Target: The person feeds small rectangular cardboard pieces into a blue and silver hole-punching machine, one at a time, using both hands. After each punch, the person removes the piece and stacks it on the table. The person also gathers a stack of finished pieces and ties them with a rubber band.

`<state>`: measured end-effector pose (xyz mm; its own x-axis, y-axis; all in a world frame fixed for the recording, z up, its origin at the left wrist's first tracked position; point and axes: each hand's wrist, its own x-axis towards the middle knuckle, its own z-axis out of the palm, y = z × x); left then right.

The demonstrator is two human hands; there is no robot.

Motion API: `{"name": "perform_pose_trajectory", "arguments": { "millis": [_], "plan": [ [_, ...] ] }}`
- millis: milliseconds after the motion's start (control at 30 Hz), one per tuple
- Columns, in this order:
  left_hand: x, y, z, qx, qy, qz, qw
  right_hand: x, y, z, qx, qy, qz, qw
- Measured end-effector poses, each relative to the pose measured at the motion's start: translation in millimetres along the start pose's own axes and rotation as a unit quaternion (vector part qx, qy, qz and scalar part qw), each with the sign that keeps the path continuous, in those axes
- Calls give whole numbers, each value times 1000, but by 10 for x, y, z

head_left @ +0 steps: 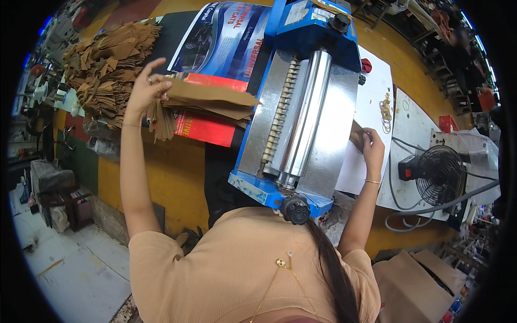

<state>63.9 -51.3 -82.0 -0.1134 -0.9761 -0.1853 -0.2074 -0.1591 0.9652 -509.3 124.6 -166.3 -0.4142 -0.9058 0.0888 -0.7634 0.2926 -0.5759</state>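
My left hand is at the left of a blue roller machine, its index finger raised and its thumb at the end of a brown leather-like strip. That strip's far end points toward the machine's metal side plate. More brown strips lie below it. On the other side of the machine, my right hand has its fingers closed on a brown piece, partly hidden by the plate. Between the hands run a shiny metal roller and a row of small ringed guides.
A large heap of brown pieces stands at the far left. Printed sheets lie beside the machine. To the right are rubber bands on white paper, a black fan and its cables. A black knob projects near my body.
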Motion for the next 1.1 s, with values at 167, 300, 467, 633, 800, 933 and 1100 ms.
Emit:
{"name": "perform_pose_trajectory", "arguments": {
  "millis": [167,300,467,633,800,933,1100],
  "plan": [
    [246,-641,-134,69,34,-34,996,-5,-426,-439,95,7,1,995],
    [231,-647,-186,181,39,-76,980,-125,-812,-837,264,-31,-72,961],
    [92,-402,51,439,130,84,885,-137,-1066,-1007,323,-170,-51,930],
    [-103,-171,802,318,33,139,937,46,-956,-632,236,-275,31,932],
    [-255,-26,1610,155,-162,119,967,118,-858,-512,201,-262,8,944],
    [-262,118,1994,175,-222,124,951,206,-939,-468,180,-262,-55,946],
    [-252,192,2231,211,-232,169,935,279,-1149,-355,161,-280,0,946]
  ]
}}
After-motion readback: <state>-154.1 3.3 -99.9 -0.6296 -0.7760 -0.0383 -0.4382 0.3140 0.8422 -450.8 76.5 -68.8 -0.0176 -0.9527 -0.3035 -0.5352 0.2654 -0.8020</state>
